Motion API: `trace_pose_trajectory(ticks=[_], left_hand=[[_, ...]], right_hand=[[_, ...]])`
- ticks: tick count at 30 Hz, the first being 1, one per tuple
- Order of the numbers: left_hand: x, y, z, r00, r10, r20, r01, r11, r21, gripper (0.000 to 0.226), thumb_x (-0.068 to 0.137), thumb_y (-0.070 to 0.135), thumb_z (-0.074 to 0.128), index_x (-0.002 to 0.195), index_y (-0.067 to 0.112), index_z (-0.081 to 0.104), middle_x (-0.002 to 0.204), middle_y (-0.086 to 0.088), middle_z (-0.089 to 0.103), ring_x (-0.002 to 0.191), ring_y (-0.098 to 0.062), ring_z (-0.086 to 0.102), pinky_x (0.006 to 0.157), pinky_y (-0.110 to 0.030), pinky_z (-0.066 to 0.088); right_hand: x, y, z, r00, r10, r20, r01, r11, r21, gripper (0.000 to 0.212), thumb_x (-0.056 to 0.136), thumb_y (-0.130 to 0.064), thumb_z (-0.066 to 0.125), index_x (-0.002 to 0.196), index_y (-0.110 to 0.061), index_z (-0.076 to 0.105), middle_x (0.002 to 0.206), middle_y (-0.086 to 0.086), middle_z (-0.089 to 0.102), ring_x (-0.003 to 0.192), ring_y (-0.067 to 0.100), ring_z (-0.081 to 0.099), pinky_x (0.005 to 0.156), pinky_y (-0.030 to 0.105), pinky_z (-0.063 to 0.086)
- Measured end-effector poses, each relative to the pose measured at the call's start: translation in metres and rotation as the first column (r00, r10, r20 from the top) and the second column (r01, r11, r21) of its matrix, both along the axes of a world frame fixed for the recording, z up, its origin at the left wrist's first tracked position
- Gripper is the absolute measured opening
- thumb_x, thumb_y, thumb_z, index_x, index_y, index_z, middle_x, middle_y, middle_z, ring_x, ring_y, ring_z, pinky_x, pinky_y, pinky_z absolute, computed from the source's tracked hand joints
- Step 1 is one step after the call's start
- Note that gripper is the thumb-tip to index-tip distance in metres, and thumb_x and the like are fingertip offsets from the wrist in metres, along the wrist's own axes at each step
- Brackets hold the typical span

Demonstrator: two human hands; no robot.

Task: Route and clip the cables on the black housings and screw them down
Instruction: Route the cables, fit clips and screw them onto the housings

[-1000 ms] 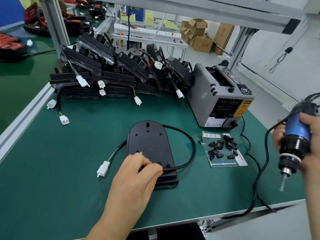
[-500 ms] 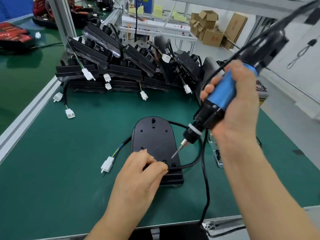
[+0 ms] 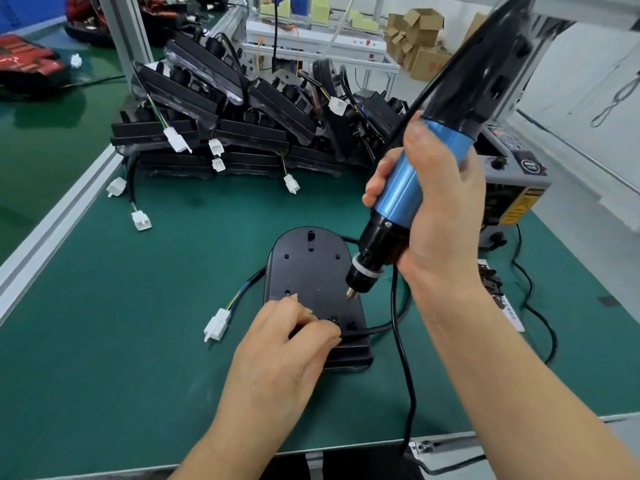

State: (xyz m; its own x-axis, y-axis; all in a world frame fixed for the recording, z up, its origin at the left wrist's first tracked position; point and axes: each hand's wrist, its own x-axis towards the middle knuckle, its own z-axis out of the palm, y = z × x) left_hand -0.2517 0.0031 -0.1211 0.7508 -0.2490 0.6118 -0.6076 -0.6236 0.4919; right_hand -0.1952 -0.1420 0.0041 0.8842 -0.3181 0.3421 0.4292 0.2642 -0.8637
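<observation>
Green bench matting [image 3: 104, 341] filled the frame, with one black housing [image 3: 311, 271] lying flat at centre. The left hand [image 3: 277, 351] pinched the cable [image 3: 381, 329] down at the housing's near end. The right hand [image 3: 440, 216] was wrapped round a blue electric screwdriver [image 3: 398, 202], its bit [image 3: 350, 296] tilted toward the clip; contact was unclear. Seating the bit squarely before driving seemed wise.

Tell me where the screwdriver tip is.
Head view, right of centre: the screwdriver tip points down at the black housing, just beyond the left hand.
</observation>
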Motion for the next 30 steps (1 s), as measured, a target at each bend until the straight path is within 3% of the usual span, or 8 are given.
trace_pose_trajectory(ticks=[4, 12, 16, 22, 30], left_hand=[[0.0002, -0.0003, -0.0006, 1.000, 0.000, 0.005, 0.000, 1.000, -0.008, 0.020, 0.088, 0.022, 0.055, 0.083, 0.011, 0.070, 0.078, -0.003, 0.054, 0.076, -0.027, 0.058, 0.090, -0.033, 0.046], [-0.0001, -0.0002, -0.0026, 1.000, 0.005, 0.008, -0.005, 1.000, -0.010, 0.019, 0.088, 0.020, 0.056, 0.084, 0.009, 0.071, 0.078, -0.003, 0.053, 0.077, -0.027, 0.057, 0.097, -0.031, 0.044], [-0.0002, -0.0005, -0.0024, 1.000, -0.005, 0.012, 0.005, 1.000, -0.015, 0.013, 0.088, 0.019, 0.056, 0.087, 0.012, 0.067, 0.078, -0.003, 0.053, 0.078, -0.026, 0.057, 0.098, -0.030, 0.043], [-0.0010, -0.0005, -0.0020, 1.000, -0.001, 0.005, 0.001, 1.000, -0.018, 0.018, 0.088, 0.019, 0.056, 0.084, 0.010, 0.070, 0.078, -0.004, 0.053, 0.076, -0.027, 0.056, 0.096, -0.032, 0.044], [-0.0006, -0.0004, -0.0027, 1.000, -0.003, 0.012, 0.004, 1.000, -0.025, 0.019, 0.088, 0.020, 0.056, 0.084, 0.010, 0.071, 0.078, -0.003, 0.051, 0.076, -0.025, 0.056, 0.098, -0.033, 0.044]], right_hand=[[-0.0006, 0.0011, -0.0003, 1.000, 0.001, -0.003, -0.001, 1.000, -0.003, 0.019, 0.084, -0.021, 0.062, 0.095, -0.009, 0.051, 0.067, 0.006, 0.055, 0.052, 0.019, 0.054, 0.053, 0.030, 0.049], [-0.0041, 0.0040, -0.0003, 0.998, 0.042, 0.036, -0.041, 0.999, -0.034, 0.019, 0.078, -0.026, 0.065, 0.088, -0.015, 0.054, 0.066, 0.002, 0.058, 0.052, 0.019, 0.056, 0.055, 0.029, 0.049], [-0.0043, 0.0063, 0.0005, 0.998, 0.048, 0.041, -0.045, 0.996, -0.072, 0.009, 0.082, -0.022, 0.063, 0.084, -0.019, 0.055, 0.065, 0.003, 0.058, 0.051, 0.019, 0.057, 0.053, 0.029, 0.049], [-0.0016, 0.0093, 0.0014, 0.997, 0.063, 0.047, -0.057, 0.991, -0.121, 0.013, 0.084, -0.018, 0.060, 0.087, -0.011, 0.050, 0.065, 0.007, 0.055, 0.049, 0.020, 0.055, 0.051, 0.030, 0.048], [-0.0021, 0.0084, 0.0001, 0.995, 0.081, 0.064, -0.073, 0.991, -0.114, 0.015, 0.083, -0.020, 0.062, 0.089, -0.012, 0.052, 0.065, 0.005, 0.056, 0.050, 0.020, 0.055, 0.052, 0.030, 0.048]])
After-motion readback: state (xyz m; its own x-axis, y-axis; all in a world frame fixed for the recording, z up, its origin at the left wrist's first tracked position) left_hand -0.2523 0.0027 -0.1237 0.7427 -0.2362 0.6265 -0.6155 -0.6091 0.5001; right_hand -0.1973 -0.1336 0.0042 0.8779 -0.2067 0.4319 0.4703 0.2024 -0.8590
